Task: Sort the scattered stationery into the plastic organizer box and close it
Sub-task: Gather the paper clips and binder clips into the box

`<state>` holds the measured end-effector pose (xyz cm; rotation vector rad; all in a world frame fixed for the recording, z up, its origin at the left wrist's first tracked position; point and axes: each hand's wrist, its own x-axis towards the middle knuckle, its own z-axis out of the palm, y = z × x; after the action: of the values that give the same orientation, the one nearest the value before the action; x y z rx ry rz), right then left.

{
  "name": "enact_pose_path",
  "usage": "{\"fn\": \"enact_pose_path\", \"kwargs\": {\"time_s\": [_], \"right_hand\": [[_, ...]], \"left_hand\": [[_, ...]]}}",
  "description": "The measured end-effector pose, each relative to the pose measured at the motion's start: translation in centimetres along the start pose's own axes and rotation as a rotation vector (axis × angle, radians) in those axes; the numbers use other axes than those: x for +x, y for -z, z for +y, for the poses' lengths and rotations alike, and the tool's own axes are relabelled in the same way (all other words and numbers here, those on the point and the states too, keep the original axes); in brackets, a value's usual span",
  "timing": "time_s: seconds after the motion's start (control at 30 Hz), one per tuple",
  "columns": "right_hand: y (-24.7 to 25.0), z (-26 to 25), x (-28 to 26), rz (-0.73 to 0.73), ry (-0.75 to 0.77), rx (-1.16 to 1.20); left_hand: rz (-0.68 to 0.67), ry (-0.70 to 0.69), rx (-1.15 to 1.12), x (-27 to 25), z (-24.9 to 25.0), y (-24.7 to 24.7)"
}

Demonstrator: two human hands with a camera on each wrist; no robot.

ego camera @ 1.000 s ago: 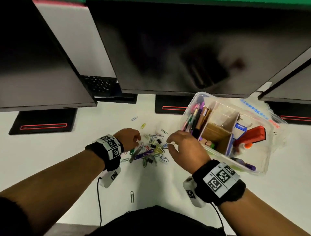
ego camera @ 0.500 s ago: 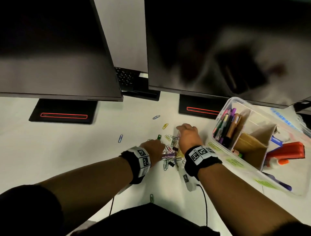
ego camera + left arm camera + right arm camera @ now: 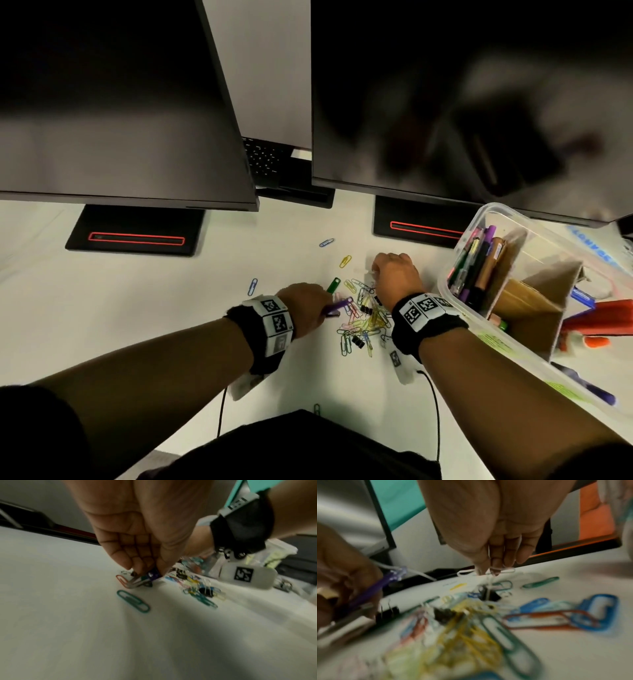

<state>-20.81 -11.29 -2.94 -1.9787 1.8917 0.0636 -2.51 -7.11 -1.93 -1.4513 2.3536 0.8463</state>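
A pile of coloured paper clips point(image 3: 363, 318) and small black binder clips lies on the white desk between my hands. My left hand point(image 3: 323, 308) grips a thin purple stick-like item point(image 3: 339, 304) at the pile's left edge; the left wrist view shows my left hand point(image 3: 145, 573) curled on it together with a grey piece. My right hand point(image 3: 375, 270) reaches over the pile's far side and pinches a white paper clip point(image 3: 486, 571). The clear plastic organizer box point(image 3: 455, 263) stands open on the right, holding pens, cardboard dividers and an orange tool.
Two dark monitors point(image 3: 445, 102) overhang the desk, their black stands point(image 3: 137, 233) behind the pile. Stray clips lie apart: blue point(image 3: 326, 242), yellow point(image 3: 345, 261), blue point(image 3: 252, 286), green point(image 3: 317, 409) at the near edge. A teal clip point(image 3: 133, 601) lies near my left fingers.
My right hand moved from beside the box to the pile's far side and pinched a white clip. My left hand took hold of the purple item. The head view shifted left.
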Motion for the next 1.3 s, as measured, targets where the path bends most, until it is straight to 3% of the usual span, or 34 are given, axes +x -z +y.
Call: {"fn": "enact_pose_path", "kwargs": {"time_s": [0.1,0.2,0.3,0.43,0.63,0.77,1.0,1.3], "right_hand": [[0.5,-1.0,-0.5,0.072,-0.013,0.222],[0.4,-2.4,-1.1,-0.057,0.099,0.277],[-0.2,-3.3,-1.4,-0.196,0.165,0.270],[-1.6,-3.7,-1.7,-0.264,0.298,0.040],[-2.7,-4.4,-2.0,-0.283,0.385,-0.115],[-3.0,-4.2,-2.4,-0.265,0.346,-0.076],[-0.3,-4.0,-5.1,-0.108,0.207,0.221],[8.9,0.1,-8.5,0.061,-0.028,0.622]], "left_hand": [[0.061,0.058,-0.150,-0.4,-1.3,0.7],[0.098,0.195,-0.358,-0.8,-2.3,1.0],[0.085,0.290,-0.721,-1.0,-3.0,1.1],[0.067,0.333,-1.069,-1.7,-3.3,1.2],[0.091,0.366,-1.303,-2.8,-3.6,1.4],[0.089,0.353,-1.334,-3.2,-3.1,1.9],[0.164,0.351,-1.343,-4.1,-1.8,4.3],[0.177,0.153,-1.163,-0.7,8.9,9.7]]}}
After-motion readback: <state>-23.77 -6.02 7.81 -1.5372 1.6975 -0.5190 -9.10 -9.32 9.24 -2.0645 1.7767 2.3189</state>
